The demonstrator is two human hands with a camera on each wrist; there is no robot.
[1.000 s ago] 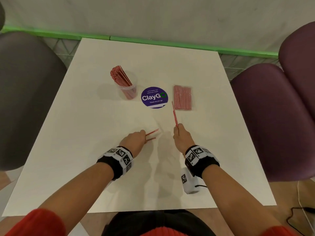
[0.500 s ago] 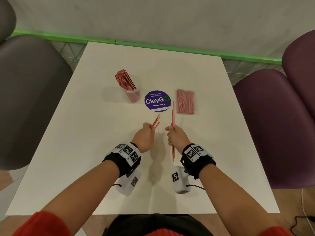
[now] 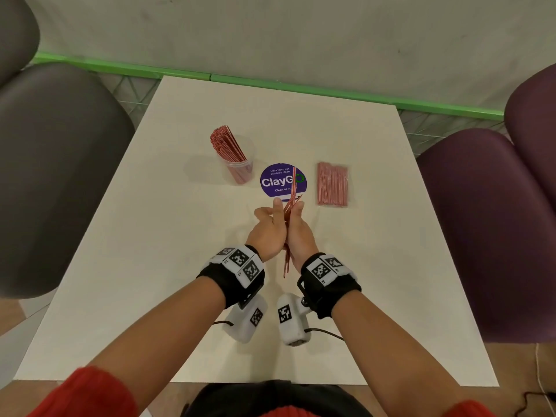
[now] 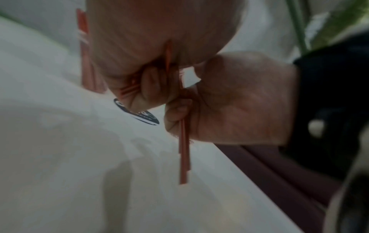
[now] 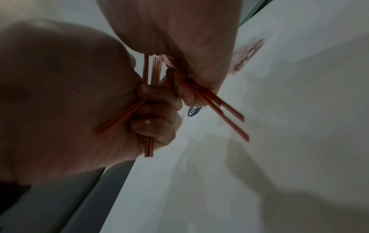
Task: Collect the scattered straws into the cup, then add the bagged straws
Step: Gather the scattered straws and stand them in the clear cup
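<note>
Both hands meet above the middle of the white table (image 3: 144, 266), pressed together round a loose bunch of red straws (image 3: 286, 263). My left hand (image 3: 272, 219) curls its fingers round some of them, thumb raised. My right hand (image 3: 296, 218) grips the others; in the left wrist view the straws (image 4: 183, 157) hang below its curled fingers. In the right wrist view the straws (image 5: 223, 113) cross and splay at angles. A clear cup (image 3: 240, 173) packed with red straws stands at the back left. The bag of straws (image 3: 332, 184) lies flat at the back right.
A round purple ClayGo sticker (image 3: 275, 182) lies on the table between cup and bag, just beyond the hands. A grey chair (image 3: 54, 176) stands at the table's left side, a purple chair (image 3: 481, 221) at its right. A green strip runs along the wall behind.
The two hands, each holding straws, rose from the table and came together. The left hand's short straws now sit against the right hand's long ones.
</note>
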